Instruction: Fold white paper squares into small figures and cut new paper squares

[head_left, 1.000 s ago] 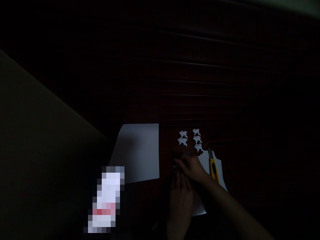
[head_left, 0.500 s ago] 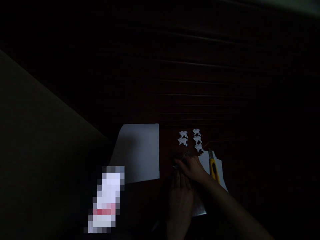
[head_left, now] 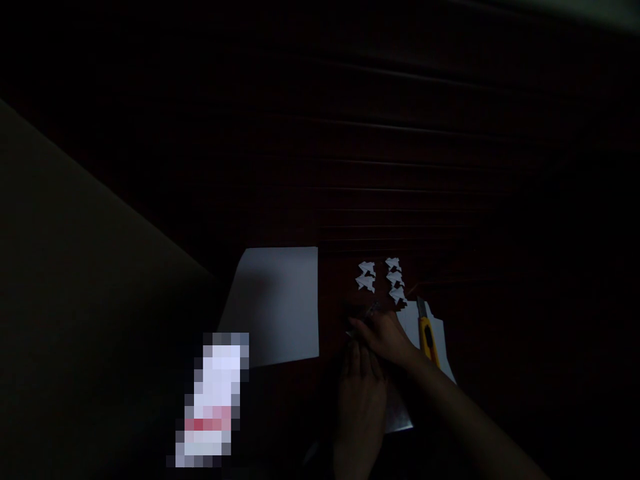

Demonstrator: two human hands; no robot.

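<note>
The scene is very dark. My left hand [head_left: 361, 393] lies flat with fingers stretched forward, pressing on a pale sheet [head_left: 399, 417] that is mostly hidden under it. My right hand [head_left: 384, 337] crosses just above it, fingers closed round a thin pen-like tool [head_left: 369, 312] whose tip points down-left by my left fingertips. A yellow utility knife [head_left: 427, 331] rests on a white paper [head_left: 434, 328] right of my right hand. Several small folded white paper pieces [head_left: 381, 277] sit in two short rows beyond my hands.
A larger white sheet [head_left: 280, 303] lies on the dark wooden table [head_left: 425, 167] left of my hands. A blurred white and red object [head_left: 213, 399] sits at the lower left. A dim olive surface [head_left: 75, 300] fills the left side.
</note>
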